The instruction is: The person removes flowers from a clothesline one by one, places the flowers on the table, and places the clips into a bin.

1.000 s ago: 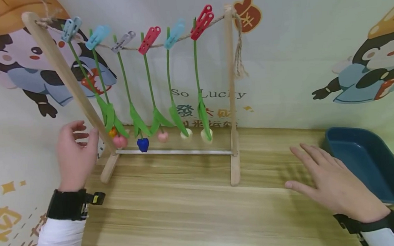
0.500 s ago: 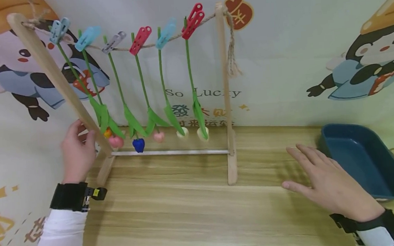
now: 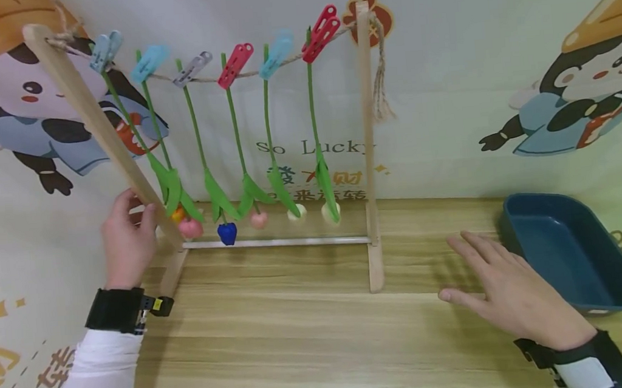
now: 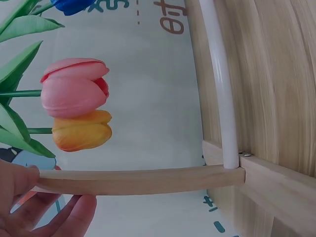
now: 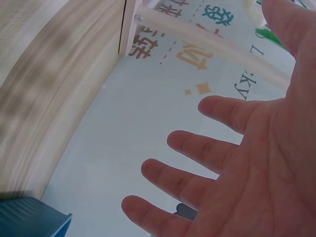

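My left hand (image 3: 128, 239) grips the slanted left post (image 3: 94, 123) of a wooden rack; in the left wrist view the thumb and fingers pinch the post (image 4: 148, 182) from both sides. Artificial tulips hang head down from the rack's twine, held by blue, grey and red clothespins. Closest to that hand are a pink tulip (image 4: 74, 91) and an orange tulip (image 4: 81, 131). Farther along hang a blue tulip (image 3: 227, 234), another pink tulip (image 3: 259, 220) and two white ones. My right hand (image 3: 507, 291) hovers with spread fingers over the table, touching nothing.
At the right a dark blue bin (image 3: 574, 258) stands on the wooden table (image 3: 301, 347), close beside my right hand. A white crossbar (image 3: 276, 243) joins the rack's feet. Behind rises a printed cloth backdrop (image 3: 436, 117).
My left hand has closed from beside the rack onto its left post. The rack has shifted slightly right against the backdrop, tulips along with it. The right hand keeps its spread pose.
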`<state>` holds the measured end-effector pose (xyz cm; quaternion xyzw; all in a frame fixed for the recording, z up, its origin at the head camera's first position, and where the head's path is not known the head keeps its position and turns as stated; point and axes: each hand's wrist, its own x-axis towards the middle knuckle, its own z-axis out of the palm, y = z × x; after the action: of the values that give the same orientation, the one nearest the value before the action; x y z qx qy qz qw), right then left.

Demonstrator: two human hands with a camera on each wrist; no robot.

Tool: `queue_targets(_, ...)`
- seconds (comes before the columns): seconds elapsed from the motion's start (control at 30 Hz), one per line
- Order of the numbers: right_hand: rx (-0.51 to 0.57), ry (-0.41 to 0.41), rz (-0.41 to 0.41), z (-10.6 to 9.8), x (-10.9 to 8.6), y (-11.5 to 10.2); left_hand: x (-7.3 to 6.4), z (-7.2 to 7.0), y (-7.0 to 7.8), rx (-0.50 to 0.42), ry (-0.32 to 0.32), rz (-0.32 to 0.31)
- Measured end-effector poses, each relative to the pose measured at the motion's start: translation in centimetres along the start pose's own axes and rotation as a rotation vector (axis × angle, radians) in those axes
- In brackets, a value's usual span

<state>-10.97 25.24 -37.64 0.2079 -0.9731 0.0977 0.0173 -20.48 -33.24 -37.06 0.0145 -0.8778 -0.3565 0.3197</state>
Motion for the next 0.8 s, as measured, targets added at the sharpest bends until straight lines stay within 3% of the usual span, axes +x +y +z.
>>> queue_targets(0.43,-0.005,0.014,-0.004,0.6,-0.4,0.2,-1.5,1.6,2.9,-0.026,-0.073,0.063)
queue_targets(0.67,-0.004,0.001,0.006,0.7,-0.6,0.4,-2.4,3.1,4.7,-0.079,-0.109,0.136)
queue_targets(0.8,-0.009,0.006,0.005,0.7,-0.7,0.4,-2.8,4.2,5.6,-0.108,-0.134,0.147)
